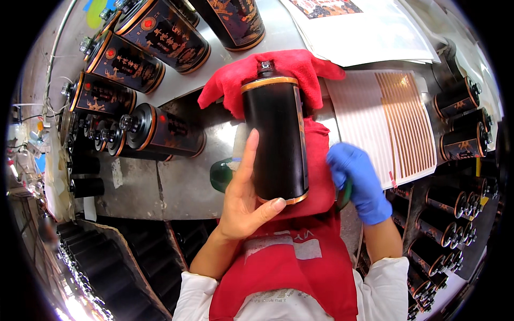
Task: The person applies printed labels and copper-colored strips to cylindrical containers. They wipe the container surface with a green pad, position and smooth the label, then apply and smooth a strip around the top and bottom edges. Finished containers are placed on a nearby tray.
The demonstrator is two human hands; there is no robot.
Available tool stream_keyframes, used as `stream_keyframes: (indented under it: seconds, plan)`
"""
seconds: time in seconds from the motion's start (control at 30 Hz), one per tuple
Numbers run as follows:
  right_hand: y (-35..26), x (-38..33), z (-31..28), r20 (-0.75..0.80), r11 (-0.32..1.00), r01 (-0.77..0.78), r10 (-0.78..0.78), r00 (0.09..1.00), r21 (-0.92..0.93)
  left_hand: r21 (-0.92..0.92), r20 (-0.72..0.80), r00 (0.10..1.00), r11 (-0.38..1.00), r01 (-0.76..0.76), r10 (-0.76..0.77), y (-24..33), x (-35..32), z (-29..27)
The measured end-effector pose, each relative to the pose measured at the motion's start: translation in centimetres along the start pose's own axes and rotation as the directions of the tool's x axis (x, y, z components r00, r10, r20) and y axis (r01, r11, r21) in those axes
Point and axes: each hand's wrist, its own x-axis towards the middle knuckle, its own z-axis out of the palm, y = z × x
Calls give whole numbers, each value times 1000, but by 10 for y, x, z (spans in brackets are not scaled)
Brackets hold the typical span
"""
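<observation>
A large black cylindrical bottle (276, 139) with copper-coloured rings lies in front of me, its clear-topped neck away from me. It rests on a folded red towel (321, 155), and another bunched part lies around the neck. My left hand (243, 200), bare, grips the near end of the bottle, index finger along the left side and thumb by the bottom ring. To the right of the bottle my right hand (356, 182), in a blue glove, is closed around a dark green object (346, 193), mostly hidden. A dark green rounded thing (220, 175) lies left of my left hand.
Several decorated black bottles (160, 40) stand at the back left of the metal table (187, 195). A sheet of copper-coloured strips (404, 125) lies on the right, below stacked white sheets (369, 40). More bottles (441, 219) fill racks at the right.
</observation>
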Motion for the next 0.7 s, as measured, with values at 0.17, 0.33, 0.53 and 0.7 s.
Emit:
stream_keyframes:
  seconds: [0.17, 0.33, 0.53, 0.7]
  plan:
    - [6, 5, -36, 101, 872, -82, 37, 994, 482, 253, 0, 1000, 967, 26, -27, 0, -3, 3]
    - [14, -17, -29, -40, 908, 46, -32, 999, 416, 154, -49, 992, 981, 121, -114, 5, 2, 19]
    - [6, -59, 34, -143, 892, 417, -442, 886, -172, 618, 46, 999, 785, -34, 7, 3, 6, 10]
    - [23, -68, 41, -52, 805, 377, -448, 893, -458, 730, 70, 995, 684, 1, -76, 11, 0, 0]
